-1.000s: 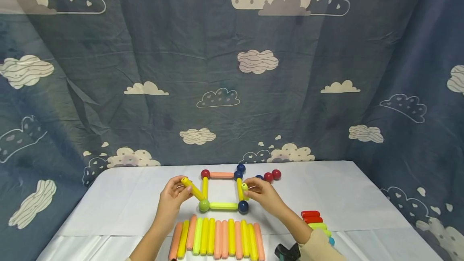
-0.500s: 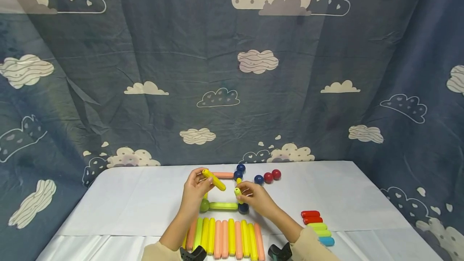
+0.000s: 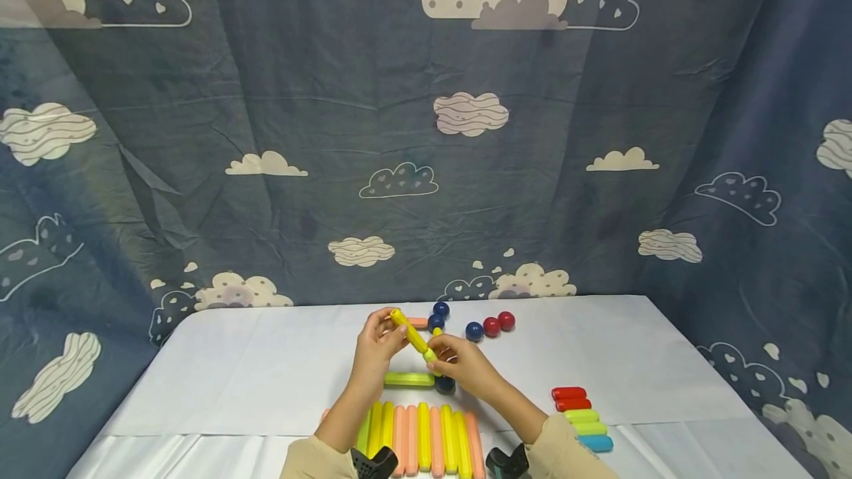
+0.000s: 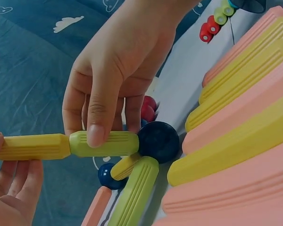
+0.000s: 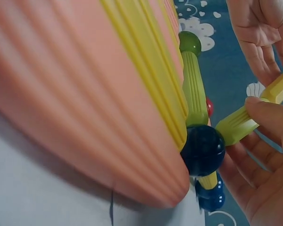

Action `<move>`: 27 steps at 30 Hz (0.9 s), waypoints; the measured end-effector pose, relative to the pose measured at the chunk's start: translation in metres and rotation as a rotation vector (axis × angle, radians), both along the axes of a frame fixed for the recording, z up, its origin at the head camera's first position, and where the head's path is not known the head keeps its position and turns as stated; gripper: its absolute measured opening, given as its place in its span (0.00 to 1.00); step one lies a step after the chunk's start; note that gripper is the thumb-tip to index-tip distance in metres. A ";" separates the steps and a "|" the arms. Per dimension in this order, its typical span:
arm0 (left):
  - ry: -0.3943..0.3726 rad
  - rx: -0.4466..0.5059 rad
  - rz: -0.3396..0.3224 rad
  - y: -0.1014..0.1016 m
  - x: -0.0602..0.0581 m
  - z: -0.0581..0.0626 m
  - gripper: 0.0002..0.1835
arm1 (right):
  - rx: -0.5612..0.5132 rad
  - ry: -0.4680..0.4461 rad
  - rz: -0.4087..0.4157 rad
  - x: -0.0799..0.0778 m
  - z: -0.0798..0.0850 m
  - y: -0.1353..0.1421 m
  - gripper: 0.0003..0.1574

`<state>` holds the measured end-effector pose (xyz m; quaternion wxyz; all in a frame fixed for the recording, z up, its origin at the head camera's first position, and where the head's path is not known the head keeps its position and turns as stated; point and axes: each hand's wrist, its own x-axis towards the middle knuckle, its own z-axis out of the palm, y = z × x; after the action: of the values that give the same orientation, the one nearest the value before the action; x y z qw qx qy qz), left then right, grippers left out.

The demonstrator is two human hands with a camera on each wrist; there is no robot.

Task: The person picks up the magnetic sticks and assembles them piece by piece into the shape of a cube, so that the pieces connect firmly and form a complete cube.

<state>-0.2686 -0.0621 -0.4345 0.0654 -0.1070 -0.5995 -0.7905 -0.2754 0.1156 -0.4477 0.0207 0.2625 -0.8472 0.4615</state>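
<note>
My left hand [image 3: 374, 350] pinches a yellow building stick [image 3: 407, 330], held slanting above the table. Between thumb and fingers, my right hand [image 3: 466, 364] grips a lime-green building stick [image 4: 106, 143]. The two sticks meet end to end in the left wrist view. At its other end the held green stick is against a dark blue ball [image 5: 203, 149]. That ball joins a second lime-green stick [image 3: 409, 379] lying along the near side of a square outline. A lime-green ball [image 5: 190, 43] caps that stick's far end. The left hand hides the square's left side in the head view.
A row of pink, yellow and green sticks [image 3: 424, 435] lies in front. Blue and red balls [image 3: 491, 327] sit behind the right hand. Red, green and blue short pieces [image 3: 577, 416] are stacked at the right. A cloud-patterned curtain [image 3: 399, 131] hangs behind the table.
My left hand has lifted the yellow stick away from the green ball and carried it rightward to the stick in my right hand. The right hand has shifted slightly left.
</note>
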 end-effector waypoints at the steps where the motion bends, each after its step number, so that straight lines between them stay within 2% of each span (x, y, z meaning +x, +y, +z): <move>1: 0.008 -0.005 0.002 0.000 -0.001 0.000 0.21 | -0.001 0.004 0.004 0.000 0.000 0.000 0.14; 8: 0.072 -0.038 0.026 -0.004 -0.006 -0.002 0.20 | -0.011 0.002 0.011 -0.004 -0.001 -0.005 0.15; 9: 0.067 -0.056 0.036 -0.006 -0.004 0.000 0.19 | -0.014 -0.002 0.013 -0.005 -0.001 -0.006 0.16; 11: 0.074 -0.111 0.071 -0.010 -0.005 0.002 0.19 | -0.041 -0.022 0.028 -0.004 0.004 -0.010 0.19; 15: 0.083 -0.299 0.170 -0.021 -0.010 0.002 0.17 | -0.100 -0.020 0.092 0.000 0.020 -0.017 0.25; 18: 0.083 -0.426 0.216 -0.028 -0.017 -0.005 0.15 | -0.099 -0.021 0.131 0.000 0.030 -0.021 0.26; 22: 0.027 -0.544 0.200 -0.034 -0.022 -0.010 0.19 | -0.064 -0.053 0.146 -0.009 0.027 -0.023 0.26; 27: -0.074 -0.644 0.137 -0.040 -0.025 -0.017 0.24 | -0.017 -0.067 0.120 -0.031 0.006 -0.023 0.25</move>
<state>-0.2938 -0.1021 -0.4517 0.0594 -0.0530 -0.8264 -0.5574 -0.3060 0.0925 -0.4418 -0.0332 0.2973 -0.8261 0.4776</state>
